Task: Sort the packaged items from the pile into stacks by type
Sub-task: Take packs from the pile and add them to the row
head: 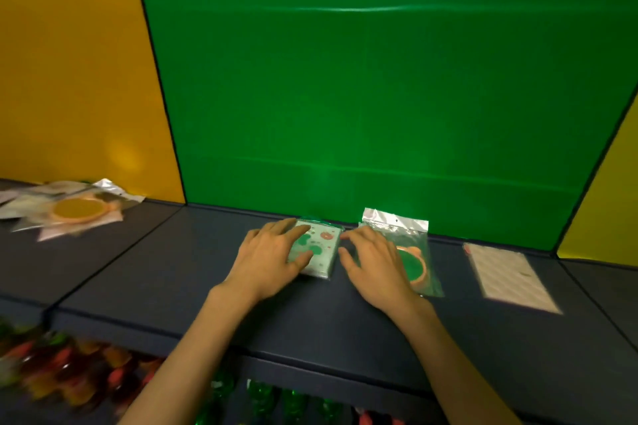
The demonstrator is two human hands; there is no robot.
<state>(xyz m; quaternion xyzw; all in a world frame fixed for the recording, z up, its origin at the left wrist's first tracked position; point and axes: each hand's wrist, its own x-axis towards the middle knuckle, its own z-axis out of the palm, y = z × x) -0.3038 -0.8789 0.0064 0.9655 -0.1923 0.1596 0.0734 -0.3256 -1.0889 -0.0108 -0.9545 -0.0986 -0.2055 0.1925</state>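
A pale green patterned packet stack (322,254) lies at the back of the dark counter (172,272). My left hand (272,260) rests flat on its left side, fingers spread. My right hand (374,267) lies with fingertips against the stack's right edge and palm over a clear bag holding a round orange-rimmed item (414,264). A flat white packet (507,274) lies further right. The unsorted pile (69,209), topped by a round orange item in a clear bag, sits at the far left.
Green and yellow wall panels (362,97) stand right behind the counter. Below the counter's front edge are blurred colourful items (62,373) and green bottles (262,397). Bare counter lies between the pile and the stacks.
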